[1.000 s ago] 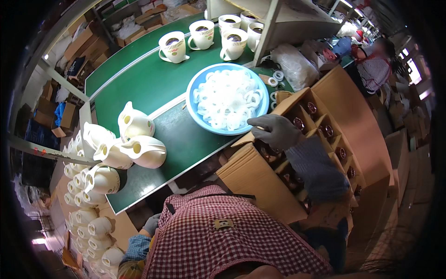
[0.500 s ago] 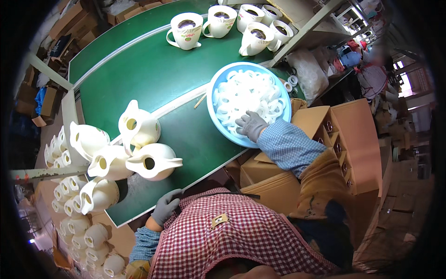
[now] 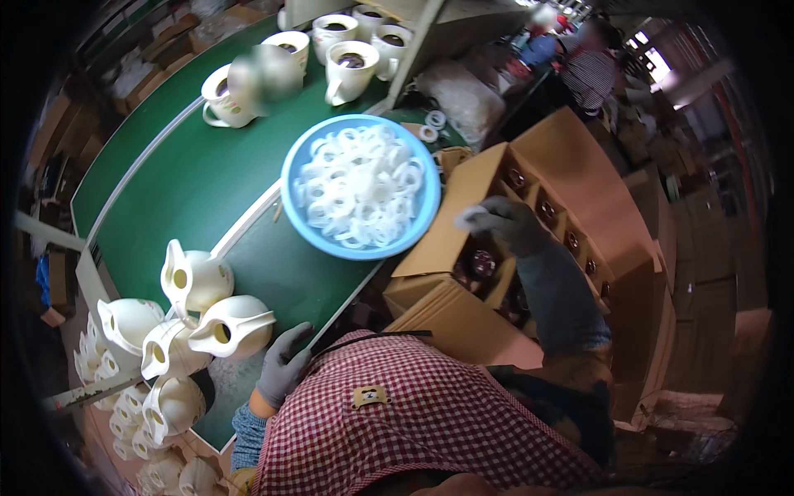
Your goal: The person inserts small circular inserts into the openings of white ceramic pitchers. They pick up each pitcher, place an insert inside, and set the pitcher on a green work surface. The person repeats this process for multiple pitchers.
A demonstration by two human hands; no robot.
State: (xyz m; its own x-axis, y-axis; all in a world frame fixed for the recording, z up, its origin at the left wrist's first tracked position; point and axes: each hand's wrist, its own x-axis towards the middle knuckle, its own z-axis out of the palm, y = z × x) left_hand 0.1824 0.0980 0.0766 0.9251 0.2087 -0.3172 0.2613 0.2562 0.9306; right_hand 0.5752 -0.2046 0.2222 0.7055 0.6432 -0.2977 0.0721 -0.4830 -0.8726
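My right hand [image 3: 502, 221], in a grey glove, hovers over an open cardboard box [image 3: 529, 174] with dark round parts in its dividers; its fingers look curled, and I cannot tell if they hold anything. A blue bowl [image 3: 299, 169] full of white rings sits on the green table just left of that hand. My left hand [image 3: 284, 364], also gloved, rests on the near table edge with fingers apart, next to a cream kettle body [image 3: 236, 324] lying on its side.
Several cream kettle bodies [image 3: 132, 364] crowd the table's left end. More upright cream kettles [image 3: 343, 59] stand at the far side by a metal post [image 3: 413, 41]. Stacked cardboard boxes [image 3: 628, 248] fill the right. People [image 3: 587, 58] work in the background.
My right hand left the blue bowl and moved right, over the open cardboard box. My left hand stays at the table edge by the kettle bodies.
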